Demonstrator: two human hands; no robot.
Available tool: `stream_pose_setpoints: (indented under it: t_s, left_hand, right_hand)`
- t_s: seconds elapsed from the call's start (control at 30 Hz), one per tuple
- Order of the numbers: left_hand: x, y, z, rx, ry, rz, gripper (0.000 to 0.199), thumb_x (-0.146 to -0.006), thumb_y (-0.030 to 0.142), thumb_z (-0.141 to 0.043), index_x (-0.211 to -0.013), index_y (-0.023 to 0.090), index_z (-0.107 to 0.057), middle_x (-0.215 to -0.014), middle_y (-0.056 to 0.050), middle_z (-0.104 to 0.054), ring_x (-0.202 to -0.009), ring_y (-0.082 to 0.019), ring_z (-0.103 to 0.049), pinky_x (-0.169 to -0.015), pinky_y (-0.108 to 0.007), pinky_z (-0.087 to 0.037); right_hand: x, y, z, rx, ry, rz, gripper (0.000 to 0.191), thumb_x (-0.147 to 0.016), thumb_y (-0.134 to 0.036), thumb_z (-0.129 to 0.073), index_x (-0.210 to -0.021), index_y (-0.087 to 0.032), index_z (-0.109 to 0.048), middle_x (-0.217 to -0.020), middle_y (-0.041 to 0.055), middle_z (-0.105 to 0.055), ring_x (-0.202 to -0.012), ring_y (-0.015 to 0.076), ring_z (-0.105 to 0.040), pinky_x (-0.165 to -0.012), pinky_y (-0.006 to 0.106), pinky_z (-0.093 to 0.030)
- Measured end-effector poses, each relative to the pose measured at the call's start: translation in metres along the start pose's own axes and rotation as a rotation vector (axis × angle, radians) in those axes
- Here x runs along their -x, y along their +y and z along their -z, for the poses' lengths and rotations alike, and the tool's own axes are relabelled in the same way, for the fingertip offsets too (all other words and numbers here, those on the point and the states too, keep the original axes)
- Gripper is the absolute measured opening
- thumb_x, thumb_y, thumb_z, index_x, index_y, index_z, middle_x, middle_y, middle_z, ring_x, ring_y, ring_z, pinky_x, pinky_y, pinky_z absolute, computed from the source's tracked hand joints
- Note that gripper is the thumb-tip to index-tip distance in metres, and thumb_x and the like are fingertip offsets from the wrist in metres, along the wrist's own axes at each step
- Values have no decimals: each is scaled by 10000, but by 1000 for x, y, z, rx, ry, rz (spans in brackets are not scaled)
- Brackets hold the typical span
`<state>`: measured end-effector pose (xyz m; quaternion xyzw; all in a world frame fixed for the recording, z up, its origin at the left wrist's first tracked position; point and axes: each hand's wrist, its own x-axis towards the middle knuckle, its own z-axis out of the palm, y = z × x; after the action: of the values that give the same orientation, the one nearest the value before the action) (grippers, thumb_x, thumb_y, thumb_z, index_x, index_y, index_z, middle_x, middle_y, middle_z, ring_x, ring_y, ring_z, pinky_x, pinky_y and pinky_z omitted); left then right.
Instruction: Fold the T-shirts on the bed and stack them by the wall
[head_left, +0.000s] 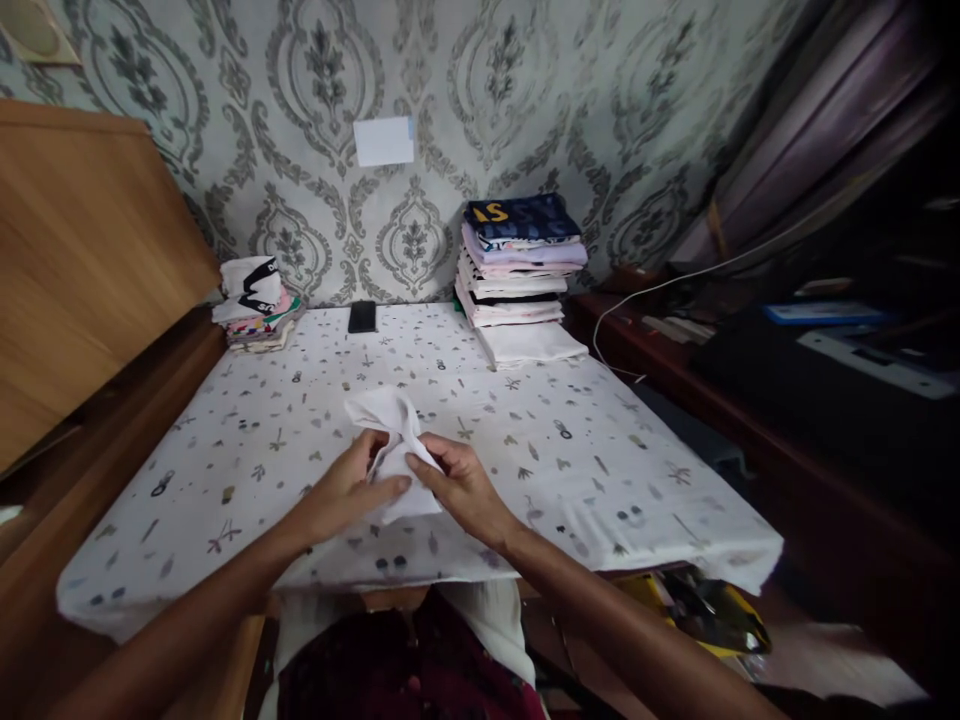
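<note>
A small white cloth [397,478], bunched and partly folded, is between my hands above the near part of the table. My left hand [367,480] grips its left side, thumb lying across the front and fingers partly behind the fabric. On the other side, my right hand [457,480] pinches the right edge between thumb and fingers. One end of the cloth flops up and to the left beyond my fingers. Its exact kind of garment cannot be made out.
A patterned white sheet covers the table [315,540]. Folded clothes stand in a tall stack [521,270] at the back right and a smaller pile [259,305] at the back left. A black phone [362,317] lies near the wall. A white cable [675,275] hangs at right.
</note>
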<state>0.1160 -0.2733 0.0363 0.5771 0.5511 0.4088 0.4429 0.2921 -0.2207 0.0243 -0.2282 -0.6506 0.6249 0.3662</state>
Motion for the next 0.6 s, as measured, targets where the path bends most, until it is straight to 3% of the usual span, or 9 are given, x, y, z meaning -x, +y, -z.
stream_pose_setpoints:
  t_s: [0.13, 0.2, 0.33, 0.43, 0.53, 0.6]
  left_hand:
    - [1, -19, 14, 28, -144, 47, 469, -775, 409, -730, -1182, 192, -643, -1109, -83, -705, -1029, -282, -641, -841, -361, -518]
    - [-1, -24, 28, 94, -138, 123, 457, -752, 421, -755, -1140, 187, -693, -1041, -78, -736, -949, -272, -674, -785, -340, -528]
    - [0, -16, 55, 320, 106, 188, 467, -672, 464, -817, -1000, 138, -749, -835, -83, -753, -750, -237, -691, -664, -292, -528]
    - [3, -2, 76, 442, 338, 169, 418, -575, 423, -863, -846, 129, -741, -680, -51, -710, -614, -190, -642, -544, -243, -493]
    - [2, 2, 91, 454, 495, 167, 337, -536, 372, -854, -744, 152, -704, -609, -2, -659, -532, -140, -571, -475, -211, -447]
    - [0, -5, 96, 389, 531, 227, 344, -515, 366, -846, -740, 154, -697, -610, 8, -645, -525, -131, -550, -462, -205, -425]
  right_hand:
    - [7, 4, 14, -21, 42, -56, 387, -821, -555, -682, -737, -185, -603, -684, -24, -507, -615, 108, -444, -581, 234, -381]
    - [12, 5, 28, -58, 133, -127, 372, -800, -548, -705, -764, -186, -629, -674, -25, -539, -594, 105, -458, -563, 227, -381]
    - [15, -2, 62, -191, 340, -283, 363, -689, -490, -807, -842, -193, -666, -682, -10, -628, -563, 124, -532, -533, 233, -419]
    - [6, -14, 92, -210, 370, -308, 360, -600, -409, -860, -822, -195, -674, -693, 3, -664, -602, 155, -603, -593, 265, -485]
    - [-11, -18, 120, -32, 298, -304, 314, -658, -429, -794, -837, -201, -674, -744, 20, -689, -659, 185, -633, -630, 299, -503]
    - [-22, -11, 133, 282, 304, -267, 240, -731, -410, -714, -840, -200, -673, -747, 28, -680, -687, 196, -626, -653, 318, -500]
